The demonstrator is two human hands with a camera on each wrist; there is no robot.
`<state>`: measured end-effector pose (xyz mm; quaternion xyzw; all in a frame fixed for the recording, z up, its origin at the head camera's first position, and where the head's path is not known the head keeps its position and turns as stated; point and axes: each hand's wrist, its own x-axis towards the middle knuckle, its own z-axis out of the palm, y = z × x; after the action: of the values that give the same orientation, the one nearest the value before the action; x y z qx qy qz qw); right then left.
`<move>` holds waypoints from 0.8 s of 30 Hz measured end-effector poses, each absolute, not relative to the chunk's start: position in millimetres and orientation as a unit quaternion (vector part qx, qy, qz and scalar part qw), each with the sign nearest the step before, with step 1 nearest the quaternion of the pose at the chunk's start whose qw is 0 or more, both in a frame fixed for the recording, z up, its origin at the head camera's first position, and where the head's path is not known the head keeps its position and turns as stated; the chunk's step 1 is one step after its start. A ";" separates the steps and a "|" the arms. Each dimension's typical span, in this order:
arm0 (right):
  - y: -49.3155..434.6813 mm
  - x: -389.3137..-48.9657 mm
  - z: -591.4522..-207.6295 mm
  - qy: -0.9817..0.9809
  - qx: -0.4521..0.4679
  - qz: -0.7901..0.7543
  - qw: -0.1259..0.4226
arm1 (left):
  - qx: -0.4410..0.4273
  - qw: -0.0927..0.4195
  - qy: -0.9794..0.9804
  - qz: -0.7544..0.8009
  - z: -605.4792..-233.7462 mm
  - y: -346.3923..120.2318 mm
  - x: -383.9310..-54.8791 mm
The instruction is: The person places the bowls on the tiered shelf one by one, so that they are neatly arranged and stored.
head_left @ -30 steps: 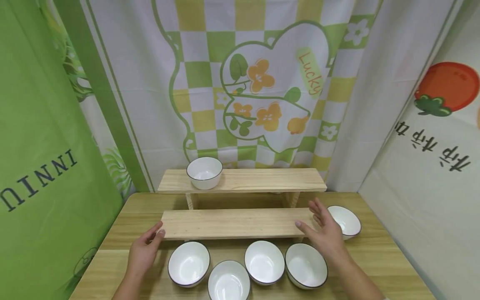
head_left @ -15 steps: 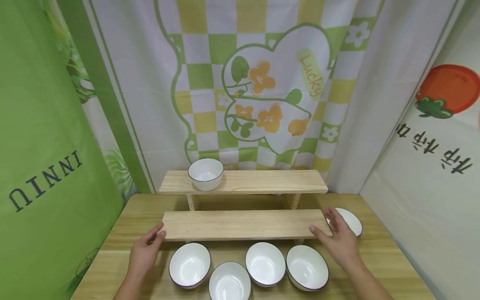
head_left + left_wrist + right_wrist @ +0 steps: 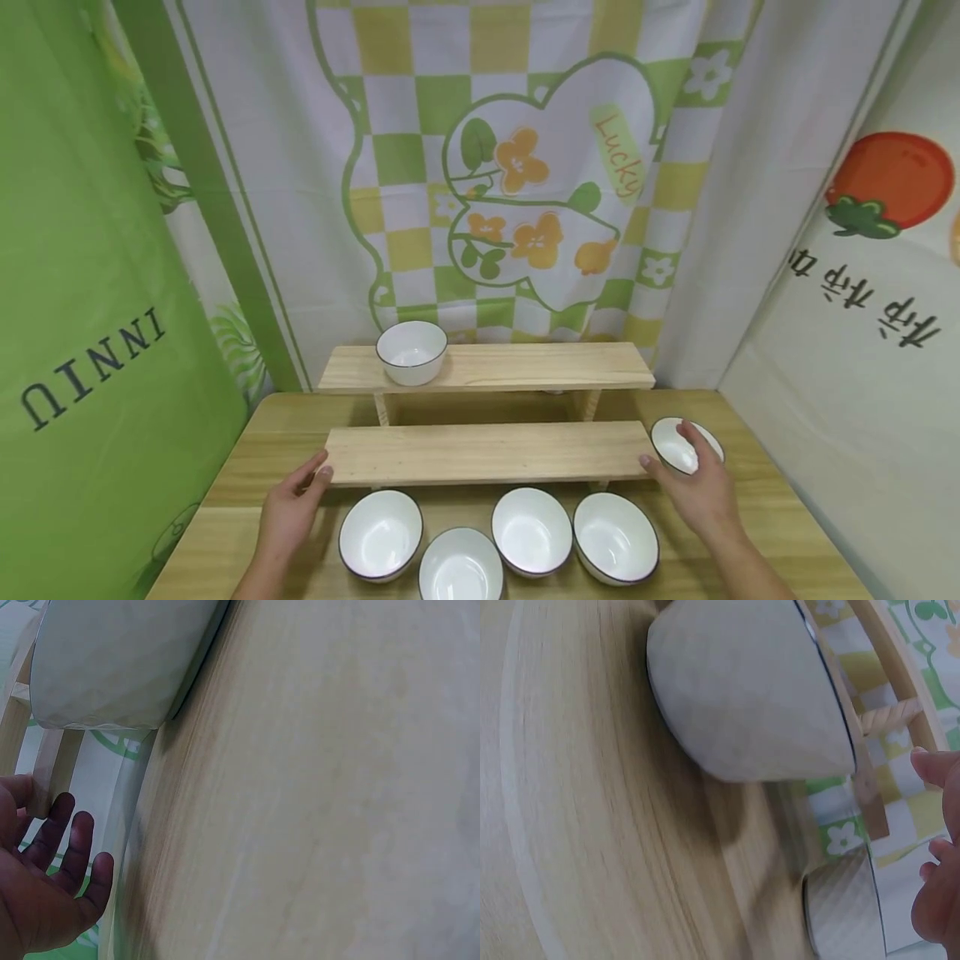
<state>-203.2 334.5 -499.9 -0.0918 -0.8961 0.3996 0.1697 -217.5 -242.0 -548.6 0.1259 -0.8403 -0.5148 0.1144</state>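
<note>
**Two hands at the ends of the lower shelf, one already on a bowl**

Head view first. We've got our right hand (image 3: 701,492) at the lower right of the frame, fingers curled over the rim of the far-right bowl (image 3: 678,446), which sits on the table (image 3: 757,517) just past the right end of the lower shelf board (image 3: 487,452). Looks to us like a grip from above, thumb on the near side. Our left hand (image 3: 288,512) is at the lower left, fingers relaxed and fairly straight, tips touching the left end of that board, probably just steadying it. Four more bowls (image 3: 380,533) sit in a loose row along the bottom centre, in front of the board, all upright and within easy reach. One bowl (image 3: 411,352) already stands at the left end of the upper shelf (image 3: 525,365).

Left wrist view: the fingers (image 3: 75,844) show at the lower left, spread loosely and holding nothing, with a bowl's outer wall (image 3: 120,664) at the upper left.

Right wrist view: fingertips (image 3: 937,769) poke in at the right edge; we can't tell the grip from here. A bowl's side (image 3: 742,697) fills the top centre.

Surface is pale wood-grain. Behind it hangs a green-and-yellow checked curtain (image 3: 510,167) with flowers, a green banner (image 3: 75,292) on the left, and a white cloth (image 3: 862,292) with an orange fruit on the right.
</note>
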 end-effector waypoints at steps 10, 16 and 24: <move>349.4 -209.0 -508.6 -0.896 -0.156 0.378 0.174 | 0.130 0.120 -0.843 -0.508 -551.7 -242.5 -219.1; 361.2 -214.5 -520.4 -0.895 -0.158 0.376 0.181 | 0.131 0.115 -0.843 -0.510 -553.0 -242.9 -219.6; 367.5 -219.1 -526.6 -0.882 -0.180 0.406 0.156 | 0.132 0.117 -0.843 -0.509 -554.6 -243.6 -220.5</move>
<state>-219.1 367.5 -526.6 -0.1804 -0.8825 0.4055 0.1559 -220.5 -243.6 -554.6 0.1323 -0.8427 -0.5086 0.1171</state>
